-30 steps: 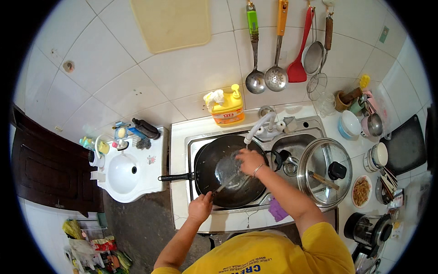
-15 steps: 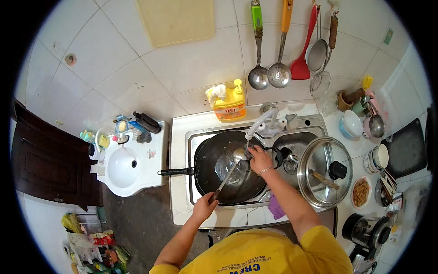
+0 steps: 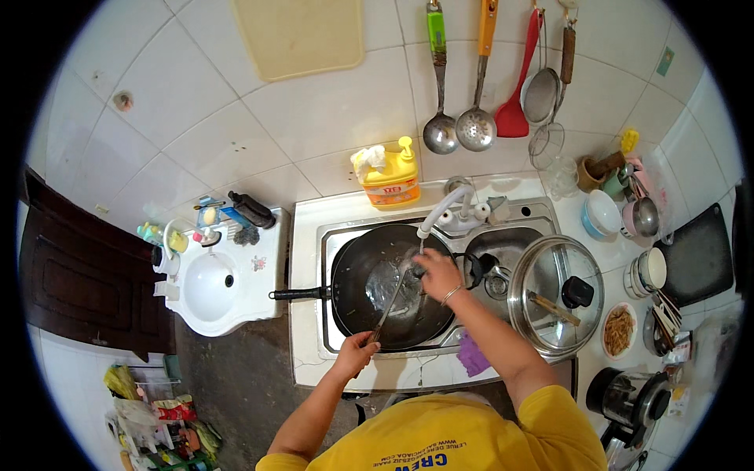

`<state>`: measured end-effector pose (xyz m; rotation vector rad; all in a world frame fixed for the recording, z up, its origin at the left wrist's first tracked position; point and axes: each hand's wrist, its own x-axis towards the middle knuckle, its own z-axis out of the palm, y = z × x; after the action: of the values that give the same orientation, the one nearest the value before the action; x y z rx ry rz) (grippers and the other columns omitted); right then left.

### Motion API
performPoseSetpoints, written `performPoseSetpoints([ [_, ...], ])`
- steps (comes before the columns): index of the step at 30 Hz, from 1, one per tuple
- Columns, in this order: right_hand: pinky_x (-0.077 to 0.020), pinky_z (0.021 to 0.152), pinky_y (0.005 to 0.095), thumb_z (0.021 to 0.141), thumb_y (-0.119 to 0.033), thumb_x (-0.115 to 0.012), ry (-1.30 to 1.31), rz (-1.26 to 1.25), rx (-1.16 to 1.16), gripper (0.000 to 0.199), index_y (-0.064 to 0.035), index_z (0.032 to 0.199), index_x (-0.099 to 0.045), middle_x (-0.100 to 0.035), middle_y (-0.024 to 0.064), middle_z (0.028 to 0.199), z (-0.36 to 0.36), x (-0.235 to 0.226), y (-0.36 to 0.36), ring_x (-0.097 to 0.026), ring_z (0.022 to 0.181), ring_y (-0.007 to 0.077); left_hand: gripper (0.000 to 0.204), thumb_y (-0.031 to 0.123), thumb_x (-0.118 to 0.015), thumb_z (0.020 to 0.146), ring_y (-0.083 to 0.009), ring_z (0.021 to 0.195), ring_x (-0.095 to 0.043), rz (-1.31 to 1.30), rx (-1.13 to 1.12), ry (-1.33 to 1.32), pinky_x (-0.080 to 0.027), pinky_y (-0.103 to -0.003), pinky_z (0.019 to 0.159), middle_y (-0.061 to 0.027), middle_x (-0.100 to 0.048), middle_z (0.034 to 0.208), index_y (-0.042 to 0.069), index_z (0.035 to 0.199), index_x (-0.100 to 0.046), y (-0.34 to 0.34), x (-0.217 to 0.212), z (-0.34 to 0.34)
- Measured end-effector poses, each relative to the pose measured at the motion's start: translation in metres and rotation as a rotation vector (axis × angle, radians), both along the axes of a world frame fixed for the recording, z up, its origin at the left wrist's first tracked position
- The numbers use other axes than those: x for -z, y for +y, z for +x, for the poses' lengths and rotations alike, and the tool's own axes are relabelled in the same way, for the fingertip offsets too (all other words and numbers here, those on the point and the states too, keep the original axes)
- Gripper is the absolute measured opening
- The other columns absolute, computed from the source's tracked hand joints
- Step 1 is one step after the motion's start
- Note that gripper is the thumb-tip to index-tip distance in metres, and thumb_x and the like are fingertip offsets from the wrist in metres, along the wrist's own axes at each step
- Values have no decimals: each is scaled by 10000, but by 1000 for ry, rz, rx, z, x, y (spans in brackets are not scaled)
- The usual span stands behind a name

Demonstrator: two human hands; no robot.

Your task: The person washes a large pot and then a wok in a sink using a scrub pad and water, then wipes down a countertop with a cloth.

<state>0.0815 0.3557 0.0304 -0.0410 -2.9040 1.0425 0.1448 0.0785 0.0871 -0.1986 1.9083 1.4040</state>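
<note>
A large dark wok (image 3: pixel 361 314) sits in the left basin of the steel sink (image 3: pixel 323 235), its black handle pointing left. Water with a shiny patch lies in the bottom. My left hand (image 3: pixel 356 353) is closed around the handle of a long metal cooking utensil (image 3: pixel 386 312), which slants up to the right across the wok. At its far end, under the white faucet (image 3: pixel 428 225), my right hand (image 3: pixel 440 275) is closed on what looks like a dark grey scouring ball (image 3: pixel 417 268), pressed against the utensil's head. My fingers mostly hide that head, so its shape cannot be made out.
A glass lid (image 3: pixel 550 259) with a black knob covers part of the right basin. Behind the sink stands a yellow detergent jug (image 3: pixel 391 184). A purple cloth (image 3: pixel 472 357) lies at the front edge. Bowls (image 3: pixel 603 212) and a plate of food (image 3: pixel 619 330) stand at the right.
My right hand has shifted slightly left along with the utensil's far end, which now looks darker. My left hand still grips the handle in nearly the same place.
</note>
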Motion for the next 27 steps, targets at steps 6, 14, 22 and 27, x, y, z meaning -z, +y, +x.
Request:
performPoseSetpoints([
  [6,-409,931,396,696,-96,-546,120,-98,144,444,-131,1138,-577,-487,172,1229,7,0,22,-496,1085,341,291,106,-627,810,-71,536,-459,-93,32,111,-383,-233,469,19,-533,672,-8,1074,-581,-11,4,-3],
  [14,-465,821,406,664,-106,-578,38,199,20,393,-191,1044,-632,-501,114,1205,6,-2,-15,-539,945,331,384,206,-618,766,-335,779,-609,-667,462,722,-492,-426,658,-160,-610,867,98,1127,-540,-9,-16,-12],
  [22,-475,773,423,706,-137,-572,62,310,-260,322,-202,1011,-651,-503,105,1197,20,-12,-40,-542,910,303,377,220,-609,772,-331,796,-611,-721,466,703,-491,-418,684,-153,-629,869,94,1123,-555,-7,-19,-14],
  [27,-463,773,402,715,-133,-562,-17,367,-175,261,-167,959,-650,-512,117,1130,7,-17,-21,-535,930,299,379,219,-611,769,-335,808,-606,-686,466,649,-487,-424,692,-153,-628,860,106,1126,-555,-6,-19,-15],
])
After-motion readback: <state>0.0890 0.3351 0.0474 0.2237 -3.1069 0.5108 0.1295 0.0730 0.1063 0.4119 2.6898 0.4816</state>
